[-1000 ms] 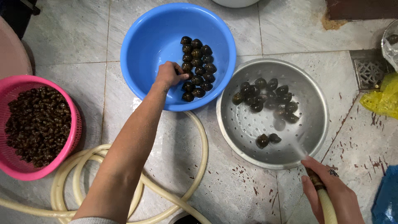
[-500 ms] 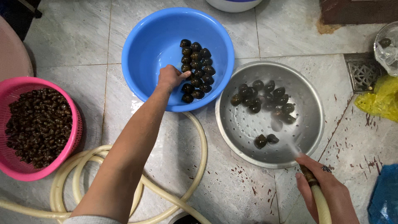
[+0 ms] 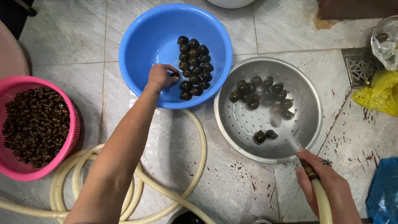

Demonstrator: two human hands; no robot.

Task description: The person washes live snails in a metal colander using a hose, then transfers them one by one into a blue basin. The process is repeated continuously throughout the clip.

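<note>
My left hand (image 3: 162, 76) reaches into a blue plastic basin (image 3: 141, 41) and its fingers close on a dark snail at the edge of a pile of dark round snails (image 3: 193, 66). My right hand (image 3: 327, 182) grips the end of a cream hose (image 3: 321, 199) at the lower right. Water sprays from the hose into a perforated metal colander (image 3: 306, 99). Several snails (image 3: 259, 95) lie in the colander, with two more (image 3: 264, 135) nearer the spray.
A pink basket (image 3: 74, 128) full of small dark snails stands at the left. The hose coils (image 3: 137, 186) over the tiled floor in front. A floor drain (image 3: 360, 66), a yellow bag (image 3: 379, 93), a clear bag (image 3: 387, 41) and a blue bag (image 3: 383, 191) sit at the right.
My left hand has stayed at the snail pile in the blue basin, fingers curling onto a snail. The right hand keeps the hose aimed at the colander; the view shifted slightly.
</note>
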